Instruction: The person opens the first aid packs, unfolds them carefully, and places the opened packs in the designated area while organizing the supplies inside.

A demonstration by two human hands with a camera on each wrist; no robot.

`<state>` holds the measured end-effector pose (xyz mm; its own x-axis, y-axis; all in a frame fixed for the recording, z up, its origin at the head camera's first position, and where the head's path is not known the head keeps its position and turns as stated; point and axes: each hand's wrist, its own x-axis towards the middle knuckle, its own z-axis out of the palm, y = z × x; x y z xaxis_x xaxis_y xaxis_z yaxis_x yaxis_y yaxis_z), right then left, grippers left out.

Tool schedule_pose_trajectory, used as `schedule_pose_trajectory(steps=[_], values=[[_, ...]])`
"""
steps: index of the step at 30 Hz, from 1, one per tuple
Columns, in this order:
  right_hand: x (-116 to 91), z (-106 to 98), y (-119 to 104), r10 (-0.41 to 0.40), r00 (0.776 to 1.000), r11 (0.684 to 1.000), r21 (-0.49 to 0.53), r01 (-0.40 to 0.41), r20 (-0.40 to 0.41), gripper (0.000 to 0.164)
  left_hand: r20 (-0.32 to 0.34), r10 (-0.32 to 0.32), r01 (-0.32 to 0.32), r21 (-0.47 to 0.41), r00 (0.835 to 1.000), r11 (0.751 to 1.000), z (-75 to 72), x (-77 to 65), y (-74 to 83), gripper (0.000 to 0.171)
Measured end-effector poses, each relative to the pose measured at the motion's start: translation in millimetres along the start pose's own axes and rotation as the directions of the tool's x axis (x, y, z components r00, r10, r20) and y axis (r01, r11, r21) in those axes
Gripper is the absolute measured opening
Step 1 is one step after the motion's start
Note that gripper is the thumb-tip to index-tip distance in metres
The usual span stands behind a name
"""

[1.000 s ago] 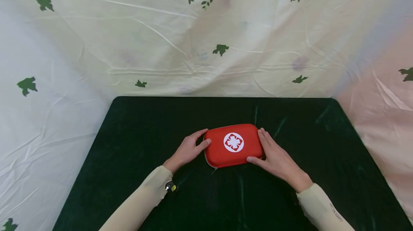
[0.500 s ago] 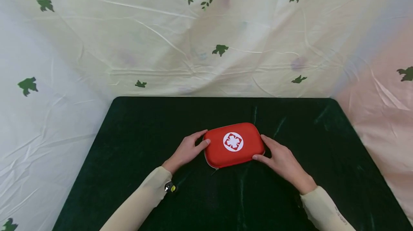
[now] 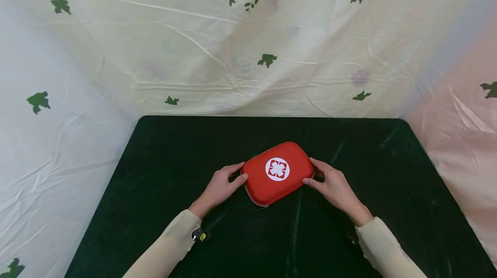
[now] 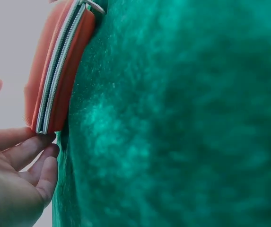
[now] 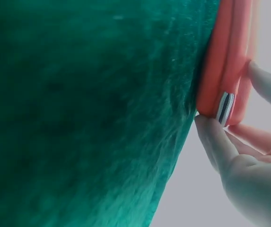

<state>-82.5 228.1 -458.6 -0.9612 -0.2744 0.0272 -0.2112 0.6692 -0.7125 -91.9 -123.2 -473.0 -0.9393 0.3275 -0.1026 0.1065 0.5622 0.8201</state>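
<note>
Red case [image 3: 296,172] now rotated further counterclockwise, white emblem [image 3: 277,169] up. My right hand [image 3: 335,187] pinches one end; left hand [image 3: 218,187], spread, touches other.

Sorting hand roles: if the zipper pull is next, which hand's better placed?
Probably left: the left hand is at the end of the red case nearer the zipper pull; the right hand is at the opposite end.

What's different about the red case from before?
The case turned anticlockwise: its right end swung away from the person, its left end closer. The left hand came slightly closer too. That hand and the right hand still hold its ends.
</note>
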Motion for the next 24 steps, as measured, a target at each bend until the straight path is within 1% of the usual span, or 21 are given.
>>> schedule_pose_trajectory(steps=[5, 7, 11, 17, 19, 24], values=[[16, 2, 1, 0.035, 0.999, 0.995, 0.094, -0.037, 0.018, 0.073, 0.002, -0.032, 0.032, -0.033, 0.999, 0.999, -0.5, -11.4, -1.5, 0.058], [23, 2, 2, 0.042, 0.999, 0.989, 0.139, -0.046, 0.033, 0.071, 0.002, -0.031, 0.031, -0.046, 1.0, 0.998, -0.5, -16.0, -2.0, 0.057], [36, 1, 2, 0.039, 0.998, 0.979, 0.2, -0.048, 0.051, 0.064, 0.007, -0.017, 0.017, -0.081, 1.0, 0.997, 0.6, -25.9, -1.7, 0.053], [52, 5, -3, 0.033, 0.997, 0.98, 0.196, -0.046, 0.067, 0.058, 0.035, -0.032, 0.036, -0.107, 0.999, 0.994, 5.1, -39.9, 0.2, 0.051], [58, 6, -5, 0.037, 0.997, 0.978, 0.201, -0.05, 0.068, 0.057, 0.038, -0.041, 0.046, -0.117, 0.998, 0.992, 5.4, -42.6, 0.9, 0.051], [72, 9, -11, 0.052, 0.995, 0.976, 0.208, -0.068, 0.084, 0.054, 0.059, -0.042, 0.049, -0.128, 0.997, 0.99, 4.9, -47.6, 2.5, 0.049]])
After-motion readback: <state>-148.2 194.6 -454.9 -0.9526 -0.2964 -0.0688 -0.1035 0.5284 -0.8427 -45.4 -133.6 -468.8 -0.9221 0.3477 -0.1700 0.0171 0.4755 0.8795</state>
